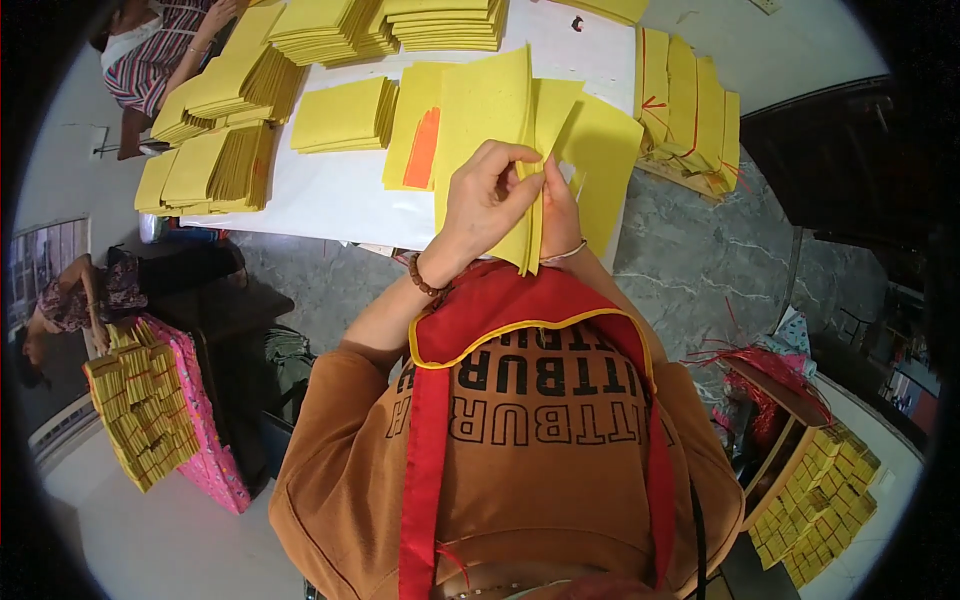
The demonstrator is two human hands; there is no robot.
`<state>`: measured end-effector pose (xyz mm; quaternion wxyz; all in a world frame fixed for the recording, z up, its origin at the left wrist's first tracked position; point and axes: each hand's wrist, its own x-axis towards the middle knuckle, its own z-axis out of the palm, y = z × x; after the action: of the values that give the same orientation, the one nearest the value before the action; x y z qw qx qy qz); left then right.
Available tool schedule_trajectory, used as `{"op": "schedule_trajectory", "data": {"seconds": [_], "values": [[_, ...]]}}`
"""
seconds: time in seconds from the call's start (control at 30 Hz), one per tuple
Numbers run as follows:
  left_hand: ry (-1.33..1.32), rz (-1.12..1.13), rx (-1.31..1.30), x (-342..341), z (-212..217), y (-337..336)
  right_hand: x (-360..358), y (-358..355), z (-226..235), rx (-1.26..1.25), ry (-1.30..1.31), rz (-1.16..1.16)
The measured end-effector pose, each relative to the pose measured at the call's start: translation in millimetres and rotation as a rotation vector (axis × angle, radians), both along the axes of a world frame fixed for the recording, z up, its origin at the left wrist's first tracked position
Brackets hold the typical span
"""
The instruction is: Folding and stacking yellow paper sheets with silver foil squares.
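A thick sheaf of yellow paper sheets (pixel 487 130) stands on edge above the near rim of the white table (pixel 330 190). My left hand (pixel 485 200) grips its front face, fingers curled over the sheets' edge. My right hand (pixel 558 205) is behind the sheaf, partly hidden, pinching sheets from the other side. A beaded bracelet sits on my left wrist and a thin bangle on my right. Under the sheaf lies a yellow sheet with an orange patch (pixel 424 148).
Stacks of yellow paper (pixel 340 115) cover the table, more at the back (pixel 445 22) and left (pixel 210 165). Bundles tied with red string (pixel 690 110) lie at the right. One person sits at the far left corner (pixel 150 50), another at the left (pixel 70 300) beside bundled stacks (pixel 140 400). Bundles fill a box (pixel 815 490) at the lower right.
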<state>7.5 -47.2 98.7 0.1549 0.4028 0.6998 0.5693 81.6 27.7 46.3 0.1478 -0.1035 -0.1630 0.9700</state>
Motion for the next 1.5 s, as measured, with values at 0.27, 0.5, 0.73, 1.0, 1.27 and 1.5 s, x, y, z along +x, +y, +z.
{"op": "schedule_trajectory", "data": {"seconds": [0.27, 0.5, 0.73, 1.0, 1.27, 1.5], "values": [[-0.388, -0.034, 0.065, -3, 8, -4, -13, -18, 22, 0.24, -0.091, -0.093], [-0.562, 0.166, 0.293, -18, 19, -16, -30, -24, 47, 1.204, -0.059, -0.076], [-0.716, 0.229, 0.461, -44, 13, -31, -28, -6, 43, 1.344, -0.106, -0.133], [-1.136, 0.056, 0.403, -66, -5, -38, -6, 46, 39, 0.678, -0.265, 0.018], [-1.19, -0.011, 0.326, -50, -37, -19, 18, 51, 2, 0.396, -0.211, 0.152], [-1.409, -0.266, 0.6, -77, -43, -36, 7, 40, -9, 0.599, -0.19, -0.15]]}}
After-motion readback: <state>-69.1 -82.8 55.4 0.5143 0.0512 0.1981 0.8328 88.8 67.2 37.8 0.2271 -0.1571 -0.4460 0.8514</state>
